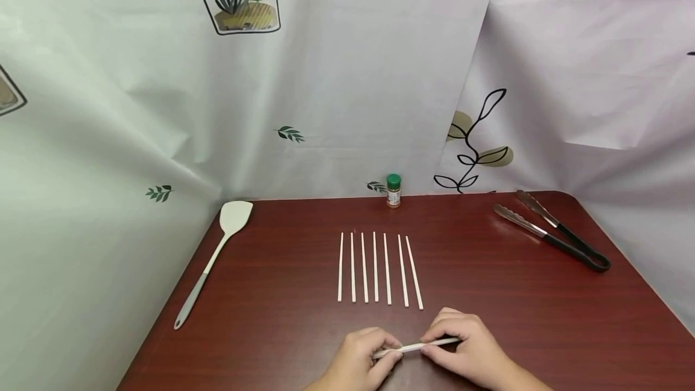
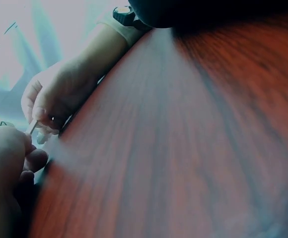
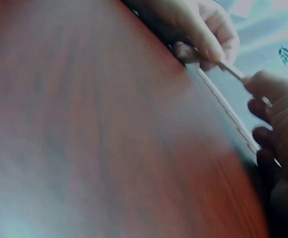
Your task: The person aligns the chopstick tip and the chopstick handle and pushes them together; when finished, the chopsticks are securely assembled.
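Low in the head view, a thin white stick (image 1: pixel 412 347) lies crosswise between the two hands, its middle bare. My left hand (image 1: pixel 361 355) pinches its left part between thumb and fingers. On the other side, my right hand (image 1: pixel 469 343) pinches the right part the same way, and the stick's end shows past the fingertips. Both wrist views show a short length of the stick (image 2: pixel 33 127) between the fingertips. Beyond the hands, several similar white sticks (image 1: pixel 376 267) lie side by side in a row on the table, pointing away from me.
A white spatula with a grey handle (image 1: pixel 191 300) lies at the left of the dark red table (image 1: pixel 271 330). Metal tongs with black handles (image 1: pixel 570 249) lie spread at the right. A green-capped spice jar (image 1: pixel 393 190) stands at the back edge, before a patterned cloth (image 1: pixel 347 77).
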`<move>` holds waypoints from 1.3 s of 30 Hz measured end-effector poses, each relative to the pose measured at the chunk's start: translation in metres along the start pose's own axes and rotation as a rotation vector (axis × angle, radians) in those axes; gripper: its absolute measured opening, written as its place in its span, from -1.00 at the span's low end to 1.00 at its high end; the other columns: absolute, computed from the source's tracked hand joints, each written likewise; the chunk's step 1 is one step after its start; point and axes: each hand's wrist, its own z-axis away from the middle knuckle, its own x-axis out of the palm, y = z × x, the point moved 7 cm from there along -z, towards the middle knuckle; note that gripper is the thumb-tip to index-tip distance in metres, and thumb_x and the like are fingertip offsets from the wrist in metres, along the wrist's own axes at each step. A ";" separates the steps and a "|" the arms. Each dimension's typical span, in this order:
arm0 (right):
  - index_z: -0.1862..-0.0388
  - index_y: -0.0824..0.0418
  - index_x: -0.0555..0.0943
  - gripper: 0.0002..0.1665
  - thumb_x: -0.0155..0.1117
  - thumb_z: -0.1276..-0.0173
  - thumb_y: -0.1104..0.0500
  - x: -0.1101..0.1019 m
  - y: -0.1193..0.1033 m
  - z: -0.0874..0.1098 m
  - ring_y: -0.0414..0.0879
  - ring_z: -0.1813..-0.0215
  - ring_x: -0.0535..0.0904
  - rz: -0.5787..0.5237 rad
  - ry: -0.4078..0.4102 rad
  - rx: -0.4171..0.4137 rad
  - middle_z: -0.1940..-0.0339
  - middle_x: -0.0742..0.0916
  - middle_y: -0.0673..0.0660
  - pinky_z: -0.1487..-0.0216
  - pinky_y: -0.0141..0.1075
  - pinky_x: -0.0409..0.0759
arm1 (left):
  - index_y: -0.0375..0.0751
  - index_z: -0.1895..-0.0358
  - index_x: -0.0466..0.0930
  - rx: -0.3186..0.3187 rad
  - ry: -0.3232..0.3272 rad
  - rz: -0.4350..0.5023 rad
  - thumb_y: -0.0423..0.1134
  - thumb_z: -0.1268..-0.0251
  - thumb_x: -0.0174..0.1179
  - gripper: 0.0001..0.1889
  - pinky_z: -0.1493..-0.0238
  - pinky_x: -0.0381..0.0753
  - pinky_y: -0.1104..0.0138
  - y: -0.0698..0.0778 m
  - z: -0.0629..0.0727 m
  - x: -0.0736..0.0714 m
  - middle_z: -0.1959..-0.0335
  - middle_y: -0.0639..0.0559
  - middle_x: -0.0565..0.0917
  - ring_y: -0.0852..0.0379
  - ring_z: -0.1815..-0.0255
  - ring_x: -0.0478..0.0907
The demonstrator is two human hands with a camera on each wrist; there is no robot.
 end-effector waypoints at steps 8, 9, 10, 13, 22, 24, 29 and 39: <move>-0.11 0.42 0.63 -0.55 0.50 -0.24 0.53 -0.017 0.025 0.010 -0.22 0.31 0.70 -0.262 0.045 0.399 0.31 0.79 0.14 0.33 -0.33 0.68 | -0.05 -0.05 0.73 0.026 -0.068 0.021 -0.37 -0.39 0.40 -0.76 0.25 0.49 0.70 0.001 -0.001 0.004 0.29 0.23 0.76 0.63 0.29 0.46; -0.18 0.49 0.57 -0.50 0.48 -0.27 0.53 -0.017 0.027 0.010 -0.21 0.29 0.71 -0.293 0.056 0.429 0.29 0.79 0.18 0.30 -0.33 0.69 | -0.05 -0.11 0.72 0.026 -0.090 0.023 -0.36 -0.41 0.39 -0.73 0.25 0.48 0.70 0.002 -0.001 0.004 0.28 0.23 0.76 0.64 0.29 0.46; -0.25 0.54 0.49 -0.44 0.45 -0.30 0.54 -0.018 0.029 0.010 -0.20 0.27 0.71 -0.323 0.067 0.449 0.27 0.78 0.21 0.28 -0.32 0.70 | -0.05 -0.16 0.70 0.032 -0.110 0.020 -0.35 -0.44 0.37 -0.71 0.24 0.48 0.70 0.003 -0.001 0.005 0.26 0.22 0.77 0.64 0.28 0.46; -0.37 0.62 0.31 -0.31 0.39 -0.35 0.55 -0.019 0.033 0.009 -0.17 0.21 0.72 -0.396 0.102 0.495 0.20 0.78 0.22 0.21 -0.34 0.70 | -0.04 -0.24 0.69 0.094 -0.155 -0.005 -0.33 -0.42 0.38 -0.63 0.22 0.47 0.71 0.006 0.000 0.007 0.19 0.22 0.78 0.63 0.29 0.46; -0.42 0.63 0.19 -0.24 0.35 -0.36 0.57 -0.014 0.035 0.001 -0.23 0.20 0.68 -0.382 0.137 0.473 0.27 0.75 0.17 0.19 -0.39 0.67 | 0.03 -0.16 0.77 0.364 -0.316 -0.219 -0.06 -0.29 0.50 -0.61 -0.14 0.46 0.63 0.014 -0.002 0.022 -0.01 0.32 0.79 0.49 -0.01 0.64; -0.46 0.61 0.21 -0.23 0.36 -0.37 0.56 -0.014 0.035 0.001 -0.25 0.20 0.67 -0.360 0.150 0.490 0.27 0.75 0.14 0.20 -0.40 0.66 | 0.03 -0.17 0.76 0.374 -0.340 -0.234 -0.05 -0.32 0.48 -0.62 -0.18 0.45 0.62 0.016 -0.004 0.025 -0.03 0.32 0.78 0.46 -0.06 0.64; -0.55 0.58 0.19 -0.18 0.32 -0.40 0.56 -0.018 0.033 0.000 -0.25 0.21 0.65 -0.312 0.177 0.499 0.24 0.74 0.14 0.23 -0.42 0.65 | 0.06 -0.23 0.72 0.362 -0.359 -0.299 0.04 -0.37 0.45 -0.58 -0.16 0.47 0.61 0.018 -0.012 0.034 0.04 0.33 0.74 0.44 0.01 0.63; -0.52 0.50 0.33 -0.28 0.30 -0.42 0.54 -0.027 0.035 0.001 -0.24 0.29 0.59 -0.156 0.239 0.496 0.28 0.69 0.10 0.32 -0.42 0.58 | 0.18 -0.08 0.79 0.426 -0.260 -0.483 0.31 -0.28 0.39 -0.56 0.12 0.41 0.60 0.028 -0.028 0.047 0.13 0.36 0.62 0.39 0.22 0.41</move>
